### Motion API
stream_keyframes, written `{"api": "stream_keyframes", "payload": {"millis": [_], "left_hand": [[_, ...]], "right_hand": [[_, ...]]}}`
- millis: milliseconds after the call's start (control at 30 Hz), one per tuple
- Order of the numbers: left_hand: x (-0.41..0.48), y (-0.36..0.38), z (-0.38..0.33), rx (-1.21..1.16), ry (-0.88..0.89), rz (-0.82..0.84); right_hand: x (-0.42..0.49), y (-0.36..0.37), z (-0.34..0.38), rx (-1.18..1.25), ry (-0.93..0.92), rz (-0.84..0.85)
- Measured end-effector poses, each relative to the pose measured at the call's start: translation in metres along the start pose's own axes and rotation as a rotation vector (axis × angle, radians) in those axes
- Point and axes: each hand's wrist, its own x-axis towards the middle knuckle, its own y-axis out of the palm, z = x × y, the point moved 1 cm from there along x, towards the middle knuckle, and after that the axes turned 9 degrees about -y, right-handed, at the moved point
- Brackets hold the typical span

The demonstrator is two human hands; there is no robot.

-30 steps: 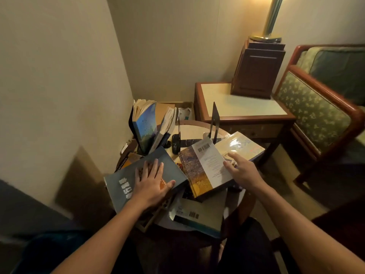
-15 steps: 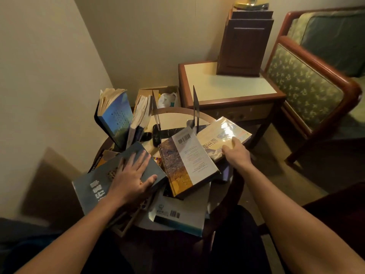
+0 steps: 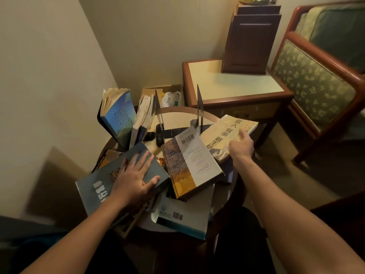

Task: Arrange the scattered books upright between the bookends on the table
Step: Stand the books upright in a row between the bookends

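Observation:
A small round table (image 3: 233,196) holds scattered books. My left hand (image 3: 134,180) lies flat, fingers spread, on a grey-blue book (image 3: 100,184) at the front left. My right hand (image 3: 241,145) grips the near edge of a yellow book (image 3: 223,133) with large dark characters, which lies tilted at the right. Between them lies a book with a wheat-field cover (image 3: 191,163). Two thin dark bookends (image 3: 159,113) (image 3: 199,107) stand upright at the back with nothing between them. Left of them two books (image 3: 118,115) (image 3: 144,117) stand leaning. A white book (image 3: 183,214) lies at the front.
A wooden side table (image 3: 233,84) with a dark wooden box (image 3: 250,40) stands behind on the right. An armchair (image 3: 320,76) with green patterned upholstery is at the far right. A cardboard box (image 3: 167,93) with a plastic bag sits by the wall. The wall is close on the left.
My right hand has slid from the wheat-field book to the yellow book and closed on its edge. The camera tilted down and nearer. My left hand stays flat on the grey-blue book.

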Motion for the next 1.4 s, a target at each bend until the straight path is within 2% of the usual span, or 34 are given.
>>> {"api": "stream_keyframes", "payload": {"millis": [133,400,533,700,833,1033,1100,1233,1333,1400], "left_hand": [[-0.001,-0.004,-0.003,0.002,-0.005,0.014],[0.002,-0.009,-0.006,0.022,-0.046,0.104],[0.004,-0.023,-0.018,-0.110,-0.082,0.111],[-0.001,-0.051,-0.041,-0.388,-0.076,0.019],[-0.010,-0.089,-0.054,-0.729,-0.117,-0.082],[-0.026,-0.132,-0.057,-1.291,-0.114,-0.165],[-0.031,-0.139,-0.048,-1.363,-0.126,-0.178],[-0.042,-0.149,-0.019,-1.520,-0.202,-0.081],[-0.054,-0.158,0.005,-1.458,-0.199,-0.150],[-0.061,-0.160,0.021,-1.421,-0.152,-0.163]], "right_hand": [[-0.001,-0.007,0.015,0.147,0.035,-0.041],[-0.008,-0.043,0.058,0.155,-0.228,-0.078],[-0.017,-0.063,0.088,0.246,-0.278,-0.033],[-0.050,-0.070,0.119,0.346,-0.296,0.155],[-0.090,-0.057,0.133,0.372,-0.286,0.299],[-0.142,-0.016,0.133,0.487,-0.150,0.558],[-0.155,-0.004,0.132,0.499,-0.121,0.637],[-0.175,0.017,0.133,0.516,-0.078,0.824],[-0.187,0.034,0.135,0.491,-0.161,0.966],[-0.194,0.048,0.136,0.366,-0.265,0.999]]}}
